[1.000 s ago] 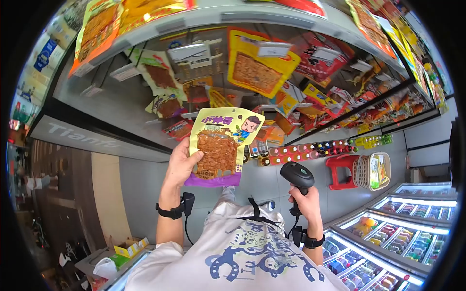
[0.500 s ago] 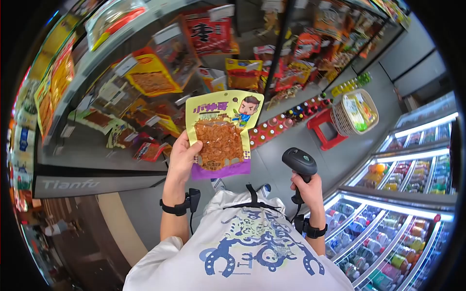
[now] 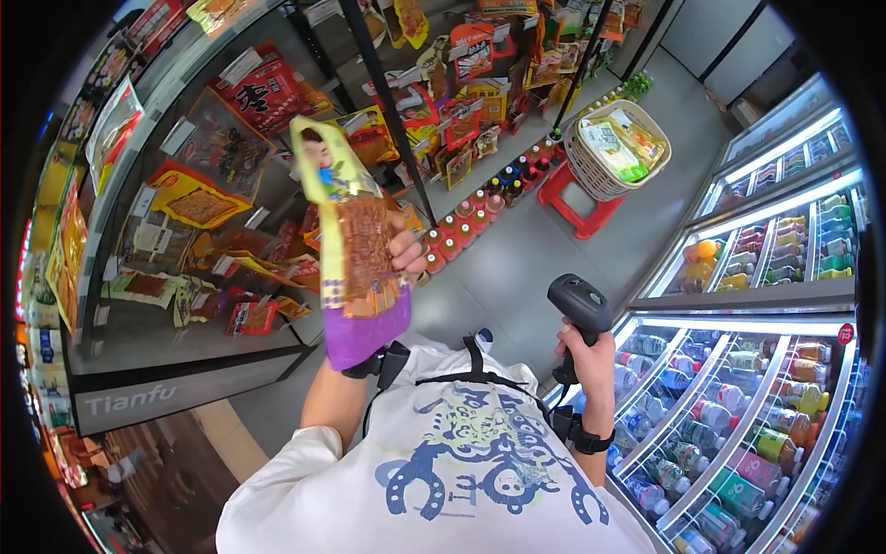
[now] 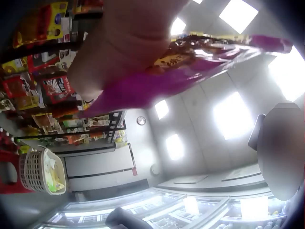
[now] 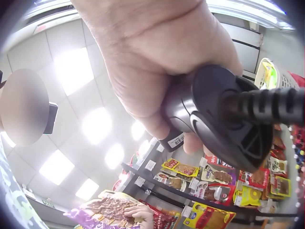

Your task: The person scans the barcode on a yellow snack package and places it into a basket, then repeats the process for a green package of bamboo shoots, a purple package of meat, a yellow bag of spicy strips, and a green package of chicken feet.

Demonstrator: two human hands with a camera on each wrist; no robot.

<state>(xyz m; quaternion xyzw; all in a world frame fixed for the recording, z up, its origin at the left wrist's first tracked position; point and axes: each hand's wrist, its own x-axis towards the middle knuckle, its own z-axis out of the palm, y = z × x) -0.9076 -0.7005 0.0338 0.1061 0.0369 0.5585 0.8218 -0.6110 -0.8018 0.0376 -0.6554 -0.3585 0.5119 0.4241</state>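
Note:
My left hand (image 3: 406, 249) grips a yellow and purple snack bag (image 3: 362, 242) by its side edge, the fingers showing on the right of it. In the head view the bag is turned at an angle, its cartoon figure and brown food print partly visible. The left wrist view shows the purple end of the bag (image 4: 138, 93) beside the hand. In my right hand (image 3: 589, 355) is a black barcode scanner (image 3: 580, 305), held by its handle with the head upward. Its cable end and handle base (image 5: 228, 114) fill the middle of the right wrist view.
A rack of hanging snack bags (image 3: 198, 196) stands at the left. Rows of bottles (image 3: 475, 210) line the floor along it. A basket (image 3: 595, 171) holding packets sits on a red stool (image 3: 577, 217). Lit drink coolers (image 3: 720, 406) run along the right.
The snack bag has moved left and rotated from facing me to an angled position, with the left hand turning. My view has swung right, while the scanner stays in the right hand.

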